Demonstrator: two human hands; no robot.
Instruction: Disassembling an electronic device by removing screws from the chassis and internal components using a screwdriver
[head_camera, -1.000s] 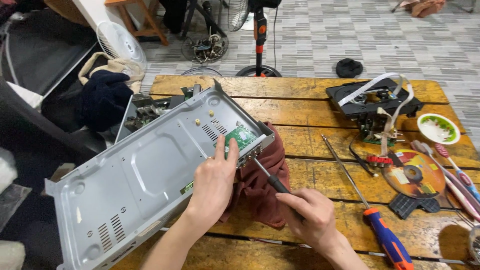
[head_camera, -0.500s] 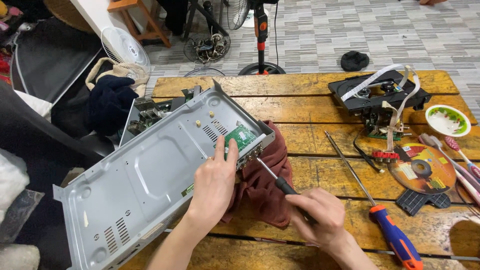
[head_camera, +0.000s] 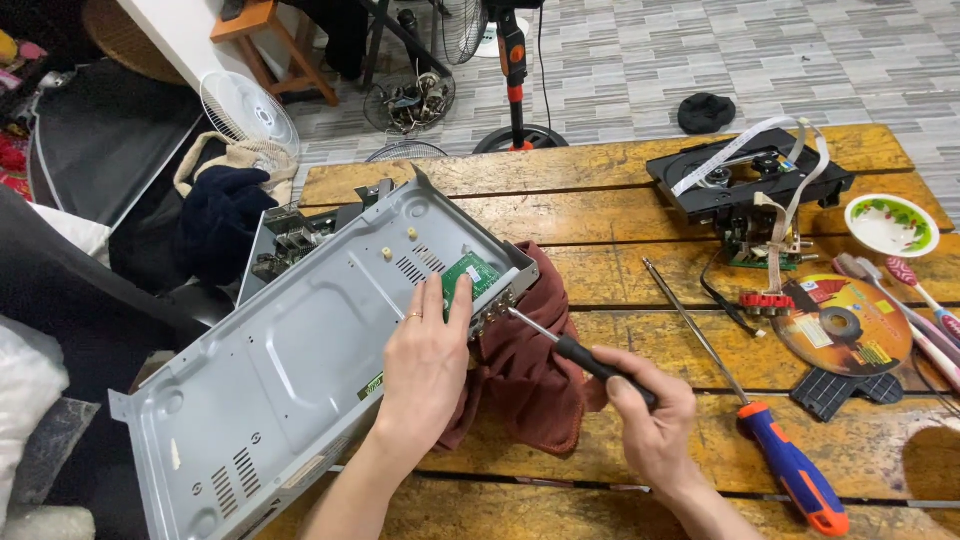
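the grey metal chassis (head_camera: 290, 370) serves as the landmark. it lies tilted across the near-left part of the wooden table (head_camera: 620, 180), underside up, its right corner resting on a maroon cloth (head_camera: 525, 385).

the left hand (head_camera: 425, 365) lies flat on the chassis, fingers spread and not closed around anything, fingertips reaching a small green circuit board (head_camera: 468, 275) at the right corner. the right hand (head_camera: 650, 420), to the right of the chassis, is closed around the black handle of a thin screwdriver (head_camera: 575, 350); the tip meets the right edge of the chassis, just beside the connector row.

handling: the chassis appears to be thin pressed sheet metal, probably light, stiff and smooth, with edges that may be sharp. flat-palm pressure on the broad panel seems the safest hold. the circuit board is likely fragile and best kept clear of pressure.

appearance: the panel shows stamped ribs, vent slots and small brass standoffs.

to the right of the chassis lie a long screwdriver with a blue and orange handle (head_camera: 795, 470), a disc (head_camera: 835, 325) and a black disc drive mechanism (head_camera: 750, 180).
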